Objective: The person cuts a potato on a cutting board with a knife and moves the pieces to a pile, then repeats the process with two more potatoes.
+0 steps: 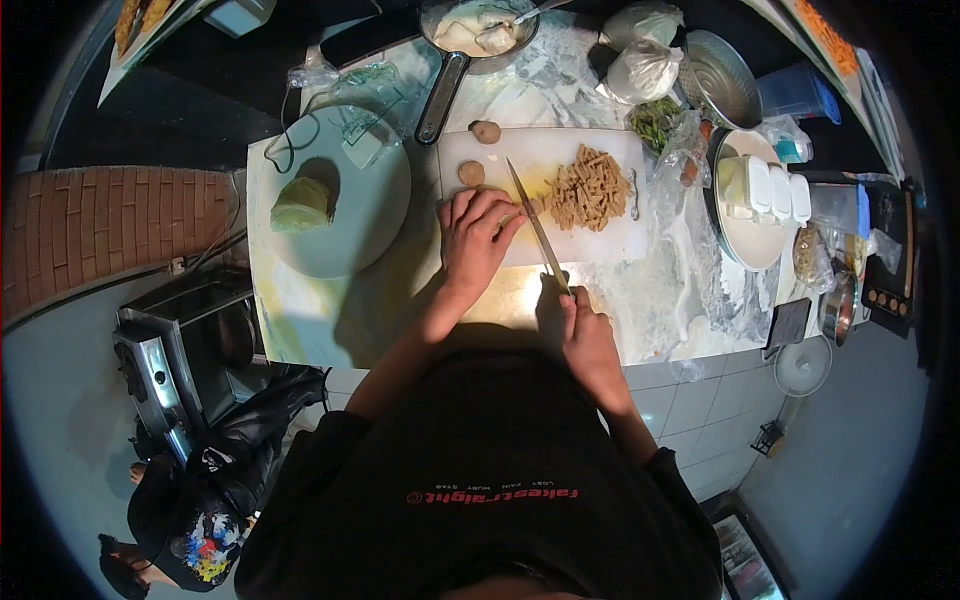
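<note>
My right hand (588, 340) is closed round the handle of a long kitchen knife (535, 220), whose blade points away from me over the white cutting board (615, 250). My left hand (475, 240) rests on the board left of the blade, fingers bent and pressed onto a small brown piece mostly hidden beneath them. Beyond those fingers lie a brown ball (471, 174), which looks like a meatball, and another ball (486, 132) at the board's far edge. Right of the knife is a heap of brown cut strips (590, 190).
On the left, a cabbage piece (302, 204) sits on a large round plate (375, 225). A pan (442, 100) of pale food stands at the back. Bagged greens (655, 122), a metal bowl (720, 75) and a tray (750, 245) with white-lidded containers line the right. Another person (205, 520) is at lower left.
</note>
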Demonstrator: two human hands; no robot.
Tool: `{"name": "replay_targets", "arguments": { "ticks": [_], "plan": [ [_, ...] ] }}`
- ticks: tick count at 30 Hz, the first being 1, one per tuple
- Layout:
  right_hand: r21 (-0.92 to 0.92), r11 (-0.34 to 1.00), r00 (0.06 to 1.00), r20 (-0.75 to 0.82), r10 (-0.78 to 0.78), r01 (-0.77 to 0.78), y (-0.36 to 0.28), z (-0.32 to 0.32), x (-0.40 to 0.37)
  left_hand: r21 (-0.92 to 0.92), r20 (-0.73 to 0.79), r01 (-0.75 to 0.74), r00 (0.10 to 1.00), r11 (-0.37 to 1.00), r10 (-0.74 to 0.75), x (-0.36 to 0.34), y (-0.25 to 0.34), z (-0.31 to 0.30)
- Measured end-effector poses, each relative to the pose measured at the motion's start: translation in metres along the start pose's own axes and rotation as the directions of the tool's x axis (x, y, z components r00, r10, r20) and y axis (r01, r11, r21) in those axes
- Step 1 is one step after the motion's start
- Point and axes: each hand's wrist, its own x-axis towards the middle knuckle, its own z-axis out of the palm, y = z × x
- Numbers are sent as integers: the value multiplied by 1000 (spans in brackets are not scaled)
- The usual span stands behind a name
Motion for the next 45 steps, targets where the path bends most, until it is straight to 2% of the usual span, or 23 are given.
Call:
{"name": "replay_targets", "arguments": {
  "ticks": [14, 17, 19, 22, 25, 26, 28, 31, 45],
  "plan": [
    [-22, 1000, 999, 39, -2, 3, -2, 2, 10, -47, 19, 18, 1000, 999, -17, 2, -2, 0],
    [-45, 998, 999, -17, -46, 45, 3, 12, 14, -46, 4, 5, 1000, 999, -5, 2, -1, 0],
    [-135, 991, 1000, -15, 24, -26, 0, 17, 14, -37, 11, 16, 1000, 999, -16, 2, -1, -1],
    [-218, 975, 997, -62, 35, -48, -3, 27, 15, -34, 11, 15, 1000, 999, -14, 0, -4, 0],
    [-222, 974, 995, -95, 30, -50, 0, 32, 17, -19, -3, 25, 1000, 1000, -25, -1, -2, 1],
    [-222, 974, 994, -103, 23, -46, 0, 28, 16, -18, -10, 18, 1000, 1000, -18, 0, -1, 0],
    [-28, 999, 998, -61, -23, 21, 2, 18, 15, -6, 0, 23, 1000, 1000, -23, 0, 0, -1],
    [-24, 1000, 1000, -25, -13, 13, 8, 12, 8, 1, -8, 9, 1000, 1000, -9, 0, 2, -3],
    [-20, 999, 998, -47, -36, 36, 2, 6, 2, 11, -10, -4, 1000, 1000, 4, -2, 1, -2]
  ]
}}
